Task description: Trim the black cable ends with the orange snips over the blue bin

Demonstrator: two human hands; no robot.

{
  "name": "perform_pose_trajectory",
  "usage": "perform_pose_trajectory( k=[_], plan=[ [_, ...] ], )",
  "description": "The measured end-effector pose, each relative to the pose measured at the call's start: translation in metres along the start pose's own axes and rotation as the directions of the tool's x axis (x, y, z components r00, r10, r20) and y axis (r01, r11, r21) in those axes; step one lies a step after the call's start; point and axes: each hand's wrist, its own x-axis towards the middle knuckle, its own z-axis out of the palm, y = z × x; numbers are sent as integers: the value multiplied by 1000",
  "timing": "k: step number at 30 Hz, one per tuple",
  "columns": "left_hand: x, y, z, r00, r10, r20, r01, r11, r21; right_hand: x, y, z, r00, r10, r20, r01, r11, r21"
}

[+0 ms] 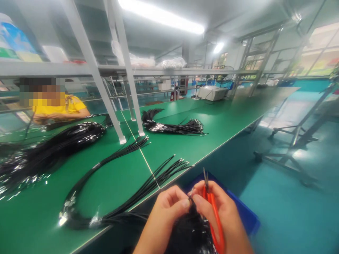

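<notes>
The cutters [208, 193] show bright orange-red handles [217, 222] and dark grey blades [206, 178]. The cables [82, 181] are glossy black, with silvery-white tips [182, 161]. The table [127, 190] is plain green, crossed by a thin cream line [146, 162] and pale along its edge [227, 141]. The bin [246, 215] is deep blue, the floor [280, 208] turquoise, the shelf frame [129, 67] pale grey. A co-worker's shirt [75, 104] is yellow; a container [16, 38] on the shelf carries blue, white and green.
</notes>
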Motion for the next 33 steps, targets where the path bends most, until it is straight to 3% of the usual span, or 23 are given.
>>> perform_pose_trajectory(
  k=[2, 5, 7, 9, 11, 13, 15, 16, 19, 21, 22, 25, 29, 33],
  plan=[
    [0, -3, 2, 1000, 24, -14, -22, 995, 97, -2, 5, 3, 996, -71, -54, 68, 995, -69],
    [-1, -5, 7, 995, 79, -57, -61, 962, 268, -7, 10, 5, 953, -269, -142, 212, 921, -326],
    [-1, -5, 9, 989, 119, -88, -79, 927, 366, -10, 10, 5, 900, -418, -123, 318, 824, -468],
    [-1, -5, 9, 986, 141, -89, -92, 904, 417, -13, 6, 5, 870, -490, -53, 398, 763, -510],
    [-1, -6, 5, 990, 124, -68, -90, 923, 375, -14, -1, 4, 909, -417, 15, 375, 801, -466],
    [0, -5, -2, 996, 76, -51, -60, 963, 261, -13, -10, -1, 973, -221, 69, 231, 906, -356],
    [1, -2, -7, 999, 28, -38, -23, 992, 120, -10, -17, -9, 979, 0, 206, 44, 977, -210],
    [1, 0, -9, 999, 11, -32, -9, 998, 59, -8, -19, -14, 944, 79, 321, -37, 990, -135],
    [2, 6, -11, 1000, -25, 11, 26, 997, -76, -2, -19, -27, 757, 246, 606, -271, 961, -52],
    [2, 9, -11, 999, -40, 35, 44, 991, -123, -2, -16, -32, 665, 327, 672, -386, 920, -66],
    [2, 10, -10, 998, -47, 47, 53, 989, -138, -3, -14, -33, 648, 357, 673, -423, 903, -72],
    [1, 11, -9, 996, -57, 69, 68, 985, -158, -6, -11, -34, 659, 409, 631, -475, 877, -73],
    [0, 9, -10, 996, -55, 76, 66, 985, -159, -11, -8, -37, 672, 388, 631, -424, 900, -102],
    [0, 7, -10, 995, -51, 80, 64, 984, -167, -15, -6, -39, 748, 284, 599, -294, 952, -85]
  ],
)
